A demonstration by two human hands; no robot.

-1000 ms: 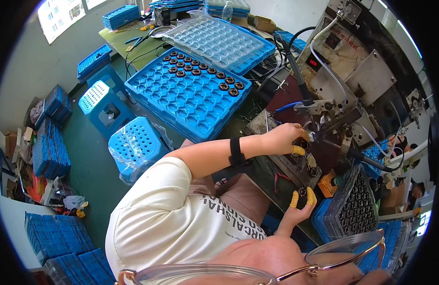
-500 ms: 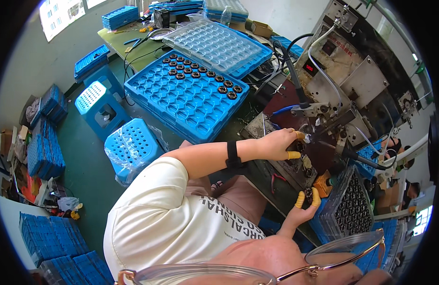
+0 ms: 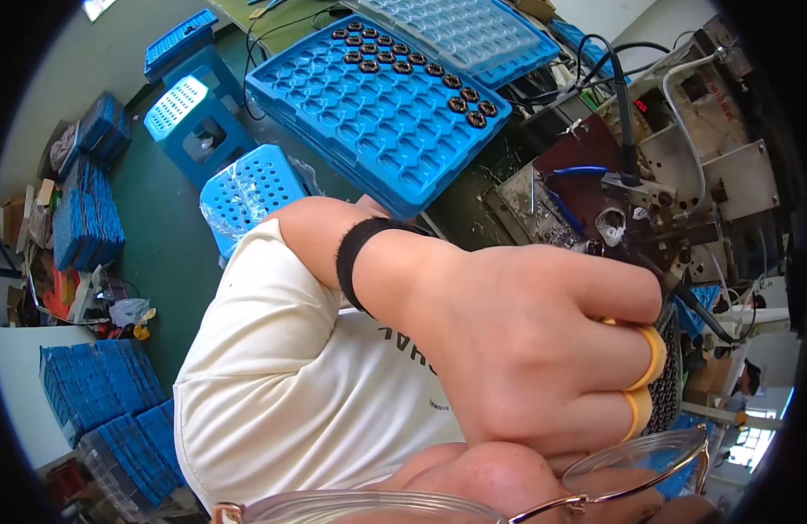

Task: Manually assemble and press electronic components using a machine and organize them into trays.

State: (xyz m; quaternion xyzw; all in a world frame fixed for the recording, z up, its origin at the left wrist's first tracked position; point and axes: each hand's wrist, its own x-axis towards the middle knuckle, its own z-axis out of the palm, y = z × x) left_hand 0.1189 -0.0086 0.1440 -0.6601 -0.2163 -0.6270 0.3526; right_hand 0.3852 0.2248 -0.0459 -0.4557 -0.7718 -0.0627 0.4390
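My left hand [image 3: 543,341], with a black band [image 3: 355,262] round its wrist, is raised close in front of me and fills much of the view. Its fingers are curled, two wearing yellow finger covers; whatever they may hold is hidden. My right hand does not show, and the left hand covers the near part of the workbench. Beyond the left hand are a metal plate [image 3: 521,194] with scraps on it and a blue-handled tool [image 3: 581,170]. Small black ring-shaped parts [image 3: 402,66] sit in the far-side pockets of a blue tray [image 3: 334,109].
A machine with metal panels [image 3: 740,179] and thick black cables [image 3: 629,131] stands at the right. Blue plastic stools [image 3: 198,127] are left of the tray. Stacks of blue trays [image 3: 102,375] line the left wall. A tray of dark parts [image 3: 668,375] shows partly behind my hand.
My left hand has left the workbench and come up close to me, its fingers now curled. My right hand has gone out of sight. The view has shifted, so the blue tray appears higher.
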